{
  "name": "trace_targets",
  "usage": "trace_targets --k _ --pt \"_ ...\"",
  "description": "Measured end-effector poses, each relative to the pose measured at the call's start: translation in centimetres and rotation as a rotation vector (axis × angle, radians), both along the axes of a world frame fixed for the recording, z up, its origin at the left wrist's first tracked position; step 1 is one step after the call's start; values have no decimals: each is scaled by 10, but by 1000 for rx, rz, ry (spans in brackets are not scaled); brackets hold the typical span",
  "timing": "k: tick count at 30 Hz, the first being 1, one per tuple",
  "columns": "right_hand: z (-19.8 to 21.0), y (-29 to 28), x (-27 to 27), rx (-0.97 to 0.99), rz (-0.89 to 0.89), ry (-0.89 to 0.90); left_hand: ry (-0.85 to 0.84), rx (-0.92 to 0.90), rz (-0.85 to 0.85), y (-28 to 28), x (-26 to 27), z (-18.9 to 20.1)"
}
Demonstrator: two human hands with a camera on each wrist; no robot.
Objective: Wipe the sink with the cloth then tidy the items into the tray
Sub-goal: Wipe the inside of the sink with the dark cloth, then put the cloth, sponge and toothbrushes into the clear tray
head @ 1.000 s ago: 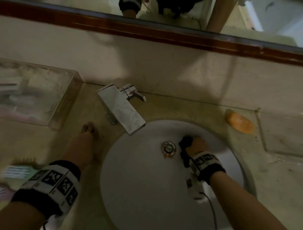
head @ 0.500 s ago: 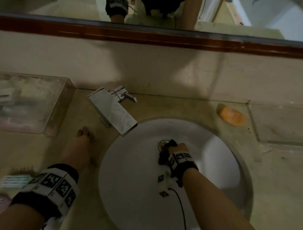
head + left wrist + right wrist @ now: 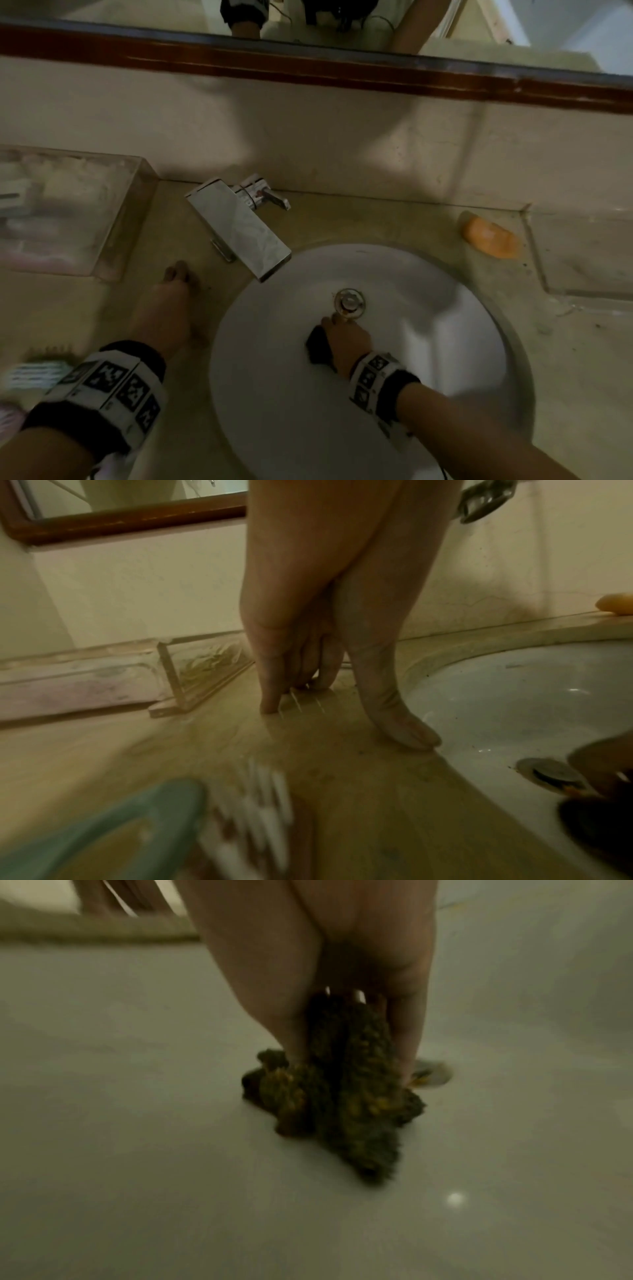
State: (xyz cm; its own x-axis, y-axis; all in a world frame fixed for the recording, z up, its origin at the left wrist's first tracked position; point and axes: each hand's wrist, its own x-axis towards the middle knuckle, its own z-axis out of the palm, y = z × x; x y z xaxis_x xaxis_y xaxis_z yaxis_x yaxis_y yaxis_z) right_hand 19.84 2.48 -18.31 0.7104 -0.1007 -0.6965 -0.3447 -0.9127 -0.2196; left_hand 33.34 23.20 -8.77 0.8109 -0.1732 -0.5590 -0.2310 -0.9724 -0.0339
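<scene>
A faucet (image 3: 239,224) overhung the sink (image 3: 445,291); orange soap (image 3: 489,236) lay on the counter (image 3: 376,219), a clear tray (image 3: 113,219) far left. Your right hand (image 3: 346,339) clutched the dark cloth (image 3: 342,1085) just beside the drain (image 3: 349,301), having slid back off it. Your left hand (image 3: 325,615) rested flat-fingered on the counter. No writing was legible.

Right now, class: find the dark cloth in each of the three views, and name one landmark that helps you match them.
Head: the cloth sits low in the sink bowl, under the right hand, just below the drain.
Left wrist: only a dark blur at the lower right edge, likely the cloth.
Right wrist: centre of the picture, bunched in the fingers.
Shared landmark: the drain.
</scene>
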Motion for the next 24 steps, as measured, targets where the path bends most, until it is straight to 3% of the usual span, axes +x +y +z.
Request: trace_targets --k 9,14,19,22,24 --pt "1 -33 36 -54 -91 -18 -34 -126 84 3 -1 -7" --pt "32 -42 23 -28 -120 -40 -10 -164 113 3 -7 8" --pt "78 -39 -5 20 -62 -155 44 -345 180 9 -31 31" --pt "115 -31 -23 56 -69 -352 90 -639 214 0 -54 50" --pt "138 -24 -37 99 -96 -501 205 -782 175 -15 -75 64"
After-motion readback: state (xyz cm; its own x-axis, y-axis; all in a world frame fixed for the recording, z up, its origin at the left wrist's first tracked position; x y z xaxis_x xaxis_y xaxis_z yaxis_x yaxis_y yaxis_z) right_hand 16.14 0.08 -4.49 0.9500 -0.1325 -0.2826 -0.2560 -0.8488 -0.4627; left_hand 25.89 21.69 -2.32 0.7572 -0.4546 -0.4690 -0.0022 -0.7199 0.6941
